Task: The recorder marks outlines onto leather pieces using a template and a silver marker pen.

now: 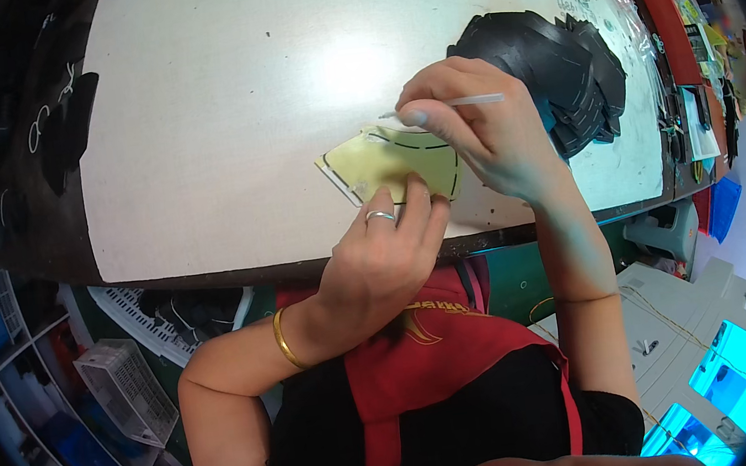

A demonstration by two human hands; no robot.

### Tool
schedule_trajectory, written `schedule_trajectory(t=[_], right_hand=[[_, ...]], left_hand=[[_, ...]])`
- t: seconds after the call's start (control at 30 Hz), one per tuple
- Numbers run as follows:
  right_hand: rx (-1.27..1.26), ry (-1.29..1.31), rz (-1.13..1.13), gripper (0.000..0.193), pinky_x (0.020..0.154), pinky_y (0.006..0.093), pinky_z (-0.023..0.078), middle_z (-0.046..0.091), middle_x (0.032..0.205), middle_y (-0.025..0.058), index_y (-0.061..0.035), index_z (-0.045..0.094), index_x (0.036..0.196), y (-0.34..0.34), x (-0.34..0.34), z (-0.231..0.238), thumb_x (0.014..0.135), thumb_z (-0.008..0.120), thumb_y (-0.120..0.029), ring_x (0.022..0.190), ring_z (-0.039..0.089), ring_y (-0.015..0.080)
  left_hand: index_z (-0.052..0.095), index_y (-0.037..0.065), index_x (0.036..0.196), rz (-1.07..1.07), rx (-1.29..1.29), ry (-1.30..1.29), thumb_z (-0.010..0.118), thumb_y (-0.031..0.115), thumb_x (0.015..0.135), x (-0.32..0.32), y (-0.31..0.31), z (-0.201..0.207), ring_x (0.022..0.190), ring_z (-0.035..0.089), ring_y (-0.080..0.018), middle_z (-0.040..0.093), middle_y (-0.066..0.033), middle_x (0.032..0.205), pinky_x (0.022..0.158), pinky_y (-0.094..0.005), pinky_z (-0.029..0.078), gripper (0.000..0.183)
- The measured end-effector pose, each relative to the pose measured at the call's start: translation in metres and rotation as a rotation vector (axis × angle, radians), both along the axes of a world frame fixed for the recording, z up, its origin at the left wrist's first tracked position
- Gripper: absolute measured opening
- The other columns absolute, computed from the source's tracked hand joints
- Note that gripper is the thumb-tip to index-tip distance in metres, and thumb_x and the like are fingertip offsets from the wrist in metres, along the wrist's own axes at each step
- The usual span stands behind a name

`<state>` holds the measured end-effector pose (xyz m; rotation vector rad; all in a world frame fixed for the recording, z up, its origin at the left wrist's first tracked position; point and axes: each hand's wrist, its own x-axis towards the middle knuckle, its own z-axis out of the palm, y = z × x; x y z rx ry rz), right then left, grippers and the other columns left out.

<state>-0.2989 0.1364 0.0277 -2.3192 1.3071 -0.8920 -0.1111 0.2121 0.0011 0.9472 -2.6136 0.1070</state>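
Observation:
A yellow template [393, 163] with black slots along its edges lies on the white tabletop, close to the table's front edge. The fingers of my left hand [379, 249] are spread and press down on its near part. A strip of white along the template's left side shows at its edge. My right hand [489, 123] is closed round a slim, pale pen [479, 99], its tip just above the template's far edge. Whether the tip touches anything I cannot tell. To the right of that hand sits a pile of black cut pieces [523, 55] with slots along their edges.
The white tabletop [197, 142] has a dark rim. At the left edge hang black pieces and white cord [39, 128]. Red and yellow items [667, 25] crowd the far right. Below stand a white basket [157, 317], a grey crate [129, 390] and a grey cabinet [668, 319].

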Motion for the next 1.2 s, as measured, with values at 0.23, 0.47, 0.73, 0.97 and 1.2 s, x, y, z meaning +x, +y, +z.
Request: schedule_trajectory(t=[0.23, 0.47, 0.73, 0.97, 1.2], right_hand=[[-0.106, 0.151, 0.072, 0.026, 0.075, 0.0388, 0.054, 0.068, 0.075, 0.0052, -0.0109, 0.072, 0.086, 0.006, 0.000, -0.010, 0.098, 0.067, -0.033, 0.076, 0.069, 0.0273], [-0.223, 0.094, -0.095, 0.018, 0.069, 0.0375, 0.053, 0.063, 0.069, 0.0059, -0.0088, 0.065, 0.079, 0.033, -0.029, 0.003, 0.089, 0.077, -0.019, 0.070, 0.067, 0.0266], [-0.059, 0.018, -0.272, 0.023, 0.058, 0.0401, 0.048, 0.054, 0.062, 0.0080, -0.0092, 0.059, 0.075, 0.072, -0.028, -0.006, 0.091, 0.073, -0.017, 0.056, 0.058, 0.0288], [-0.169, 0.216, -0.197, 0.021, 0.056, 0.0384, 0.047, 0.057, 0.063, 0.0070, -0.0098, 0.060, 0.080, 0.074, -0.020, -0.016, 0.095, 0.070, -0.021, 0.057, 0.060, 0.0273], [0.073, -0.149, -0.205, 0.018, 0.068, 0.0463, 0.055, 0.065, 0.092, 0.0182, -0.0026, 0.065, 0.093, 0.051, -0.019, 0.003, 0.092, 0.069, -0.020, 0.086, 0.069, 0.0353]], left_hand=[[0.074, 0.007, 0.113, 0.010, 0.051, 0.047, 0.064, 0.008, 0.081, -0.002, 0.001, 0.003, 0.080, 0.067, -0.0277, 0.072, -0.0146, 0.114, 0.065, -0.0278, 0.059, 0.033], [0.075, 0.007, 0.112, 0.005, 0.124, 0.028, 0.066, 0.005, 0.080, -0.003, 0.000, 0.007, 0.080, 0.066, -0.0295, 0.072, -0.0142, 0.119, 0.065, -0.0302, 0.059, 0.034], [0.076, 0.010, 0.113, 0.011, 0.109, 0.023, 0.067, 0.006, 0.080, -0.004, -0.003, 0.005, 0.082, 0.066, -0.0264, 0.071, -0.0123, 0.121, 0.062, -0.0286, 0.058, 0.035], [0.075, 0.010, 0.115, 0.007, 0.097, 0.002, 0.067, 0.006, 0.078, -0.003, 0.000, 0.004, 0.078, 0.063, -0.0240, 0.071, -0.0109, 0.120, 0.060, -0.0282, 0.057, 0.038], [0.076, 0.010, 0.108, -0.028, 0.021, 0.039, 0.068, 0.005, 0.071, 0.004, -0.007, 0.004, 0.077, 0.063, -0.0217, 0.072, -0.0049, 0.113, 0.061, -0.0298, 0.056, 0.038]])
